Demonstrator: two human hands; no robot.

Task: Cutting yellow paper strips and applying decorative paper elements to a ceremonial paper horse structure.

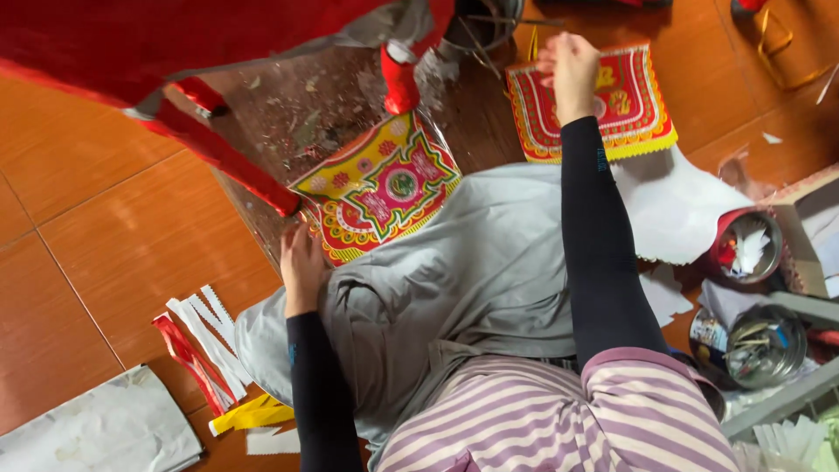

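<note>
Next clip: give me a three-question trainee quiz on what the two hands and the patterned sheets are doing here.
1. True or false: the left hand rests at the edge of the diamond-patterned sheet.
2. Which hand is raised over the red and yellow sheet at the top?
A. left hand
B. right hand
C. neither
3. Fill in: the strips lying on the floor tiles by the left arm are white, red and ____.

Key:
1. True.
2. B.
3. Yellow.
</note>
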